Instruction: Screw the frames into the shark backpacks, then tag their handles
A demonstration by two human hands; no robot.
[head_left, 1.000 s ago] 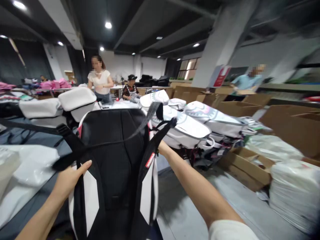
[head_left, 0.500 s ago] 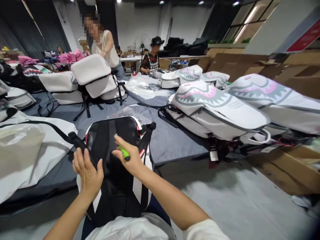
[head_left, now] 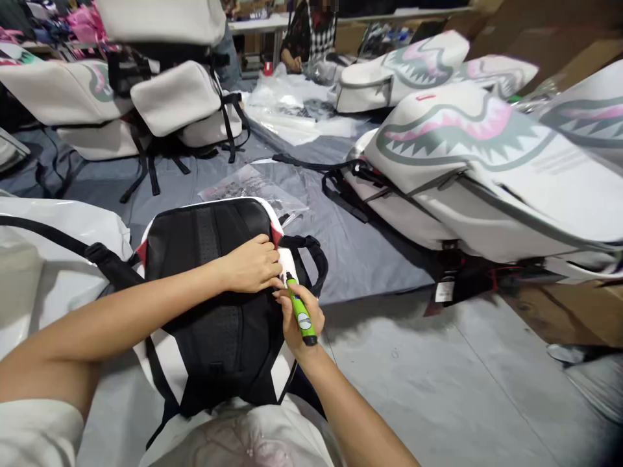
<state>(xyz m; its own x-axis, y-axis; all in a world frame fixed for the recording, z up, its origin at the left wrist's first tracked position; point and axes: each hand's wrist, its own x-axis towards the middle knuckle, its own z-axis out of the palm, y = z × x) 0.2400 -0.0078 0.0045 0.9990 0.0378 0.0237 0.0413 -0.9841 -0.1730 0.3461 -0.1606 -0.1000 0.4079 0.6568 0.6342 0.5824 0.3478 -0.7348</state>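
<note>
A black and white backpack (head_left: 214, 285) lies back panel up on my lap and the edge of the grey table. My left hand (head_left: 250, 264) presses on its upper right edge, fingers closed on the fabric by the right shoulder strap (head_left: 311, 259). My right hand (head_left: 299, 314) holds a green marker pen (head_left: 299, 310), tip pointing up at the white edge of the backpack beside my left fingers. The two hands almost touch.
White backpacks with a pink shark mouth print (head_left: 467, 149) are piled at the right. More white backpacks (head_left: 170, 97) are stacked at the back left. Clear plastic bags (head_left: 248, 185) lie on the grey table cover (head_left: 341, 240). A seated person (head_left: 311, 32) works at the far end.
The view has tilted down. The backpack went from held upright to lying on my lap. My left hand crossed to its upper right edge, and my right hand brought the green marker there.
</note>
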